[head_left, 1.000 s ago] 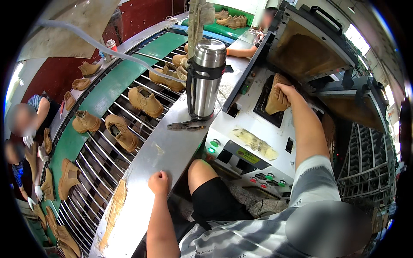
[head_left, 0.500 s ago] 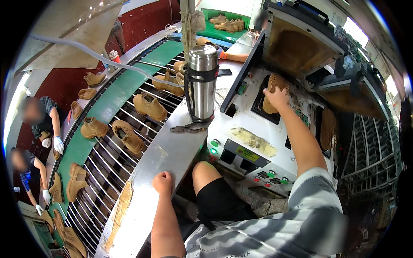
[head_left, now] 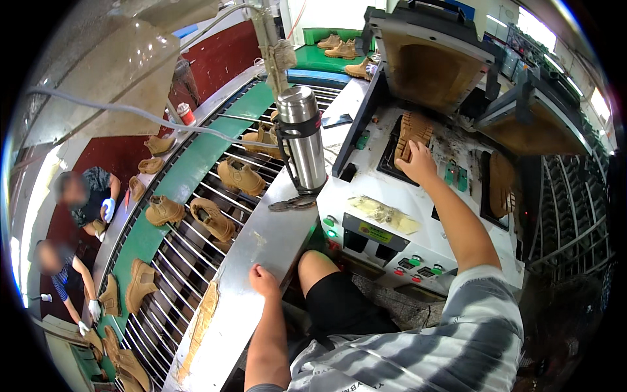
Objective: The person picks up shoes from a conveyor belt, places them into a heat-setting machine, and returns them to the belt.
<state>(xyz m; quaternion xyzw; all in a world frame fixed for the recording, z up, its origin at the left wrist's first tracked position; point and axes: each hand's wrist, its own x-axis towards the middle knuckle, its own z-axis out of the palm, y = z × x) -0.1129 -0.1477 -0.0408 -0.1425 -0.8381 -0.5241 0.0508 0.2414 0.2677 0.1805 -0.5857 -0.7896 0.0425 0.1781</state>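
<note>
My right hand (head_left: 418, 163) is closed on the near end of a tan boot (head_left: 413, 133), whose ribbed sole faces up at a tilt. This boot lies in the left black-framed recess of a white press machine (head_left: 428, 202) under a raised lid (head_left: 431, 68). A second tan boot (head_left: 501, 186) rests in the right recess, beneath another raised lid (head_left: 542, 121). My left hand (head_left: 264, 281) is loosely curled with nothing seen in it, at the edge of the metal ledge (head_left: 261, 238).
A steel flask (head_left: 304, 144) stands on the ledge beside a dark tool (head_left: 292, 203). Left of it, a roller conveyor (head_left: 173, 261) with a green belt (head_left: 189, 166) carries several tan boots. Two people (head_left: 91, 196) wearing white gloves work across it. A metal rack (head_left: 565, 215) stands right.
In my right hand the boot has turned, showing more of its sole. My left hand stays curled. The bare arm behind the flask is gone; a boot now shows farther back.
</note>
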